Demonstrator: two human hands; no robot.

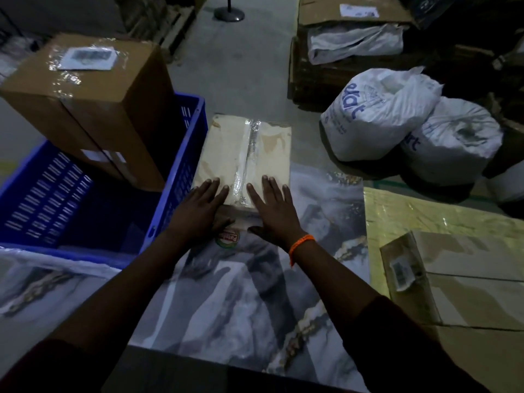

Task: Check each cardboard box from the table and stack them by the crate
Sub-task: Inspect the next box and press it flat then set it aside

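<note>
A pale taped cardboard box [249,148] lies at the far edge of the marbled table [241,293], right beside the blue crate [181,171]. My left hand [198,211] and my right hand [275,208] both lie flat on the box's near end, fingers straight, thumbs against its near side. A large brown box [93,100] with a label stands tilted in the crate. Another cardboard box [459,282] with a barcode sticker lies on the table at the right.
Two white sacks [380,112] sit on the floor to the right. Flattened cartons and a bag [354,41] are stacked behind them. A round stand base [229,13] is far back on the concrete floor. A yellow sheet [425,214] covers the table's right part.
</note>
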